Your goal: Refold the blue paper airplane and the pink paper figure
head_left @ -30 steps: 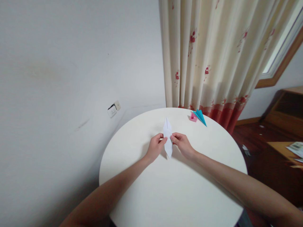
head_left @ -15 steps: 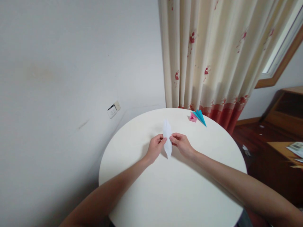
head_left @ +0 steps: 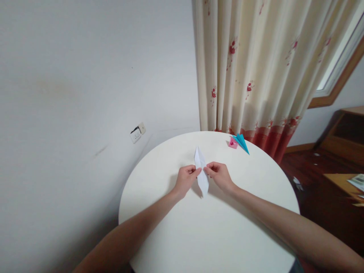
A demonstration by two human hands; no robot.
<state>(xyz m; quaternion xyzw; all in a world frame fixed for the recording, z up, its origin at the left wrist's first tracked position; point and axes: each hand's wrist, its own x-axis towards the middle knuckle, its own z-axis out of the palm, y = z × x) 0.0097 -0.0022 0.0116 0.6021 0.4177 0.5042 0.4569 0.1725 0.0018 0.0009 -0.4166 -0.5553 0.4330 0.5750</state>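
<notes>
White paper [head_left: 201, 172], long and folded, sits at frame centre above the table [head_left: 210, 235], left hand [head_left: 186, 179] and right hand [head_left: 220, 175] pinching its middle, apparently to steady the fold.

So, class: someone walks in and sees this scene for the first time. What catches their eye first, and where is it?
First, the folded white paper, a long pointed shape pinched at its middle between the left hand and the right hand over the round white table. Next, the pink paper piece and teal paper piece touching at the table's far edge, before the flowered curtain.
</notes>
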